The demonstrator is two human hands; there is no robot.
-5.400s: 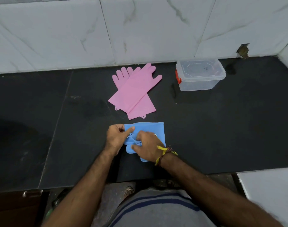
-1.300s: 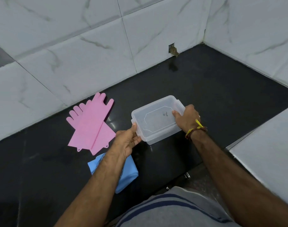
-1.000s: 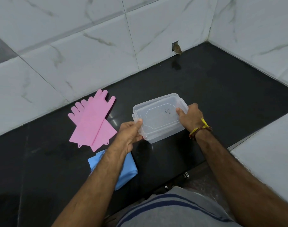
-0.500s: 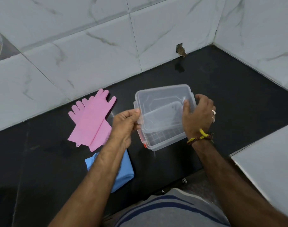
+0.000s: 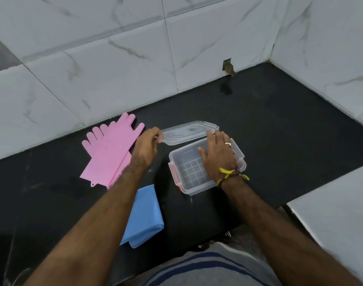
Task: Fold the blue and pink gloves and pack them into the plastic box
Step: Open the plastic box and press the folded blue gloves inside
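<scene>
The clear plastic box (image 5: 182, 183) stands open and empty on the black counter (image 5: 279, 129), its orange clip on the left side. My left hand (image 5: 146, 144) pinches the left end of the clear lid (image 5: 189, 132), held just behind the box. My right hand (image 5: 217, 156) reaches over the box and its fingertips touch the lid's right part. The pink gloves (image 5: 111, 153) lie flat and stacked to the left, fingers toward the wall. The folded blue gloves (image 5: 144, 217) lie near the front edge, partly under my left forearm.
White marble-tiled walls rise behind and at the right, meeting in a corner. A chipped hole (image 5: 228, 66) shows in the tile at the counter's back. A white surface (image 5: 337, 211) adjoins the counter at the lower right.
The lid has come off the box and moved behind it. The box now rests open on the counter. My right hand has shifted from the box's side onto the lid.
</scene>
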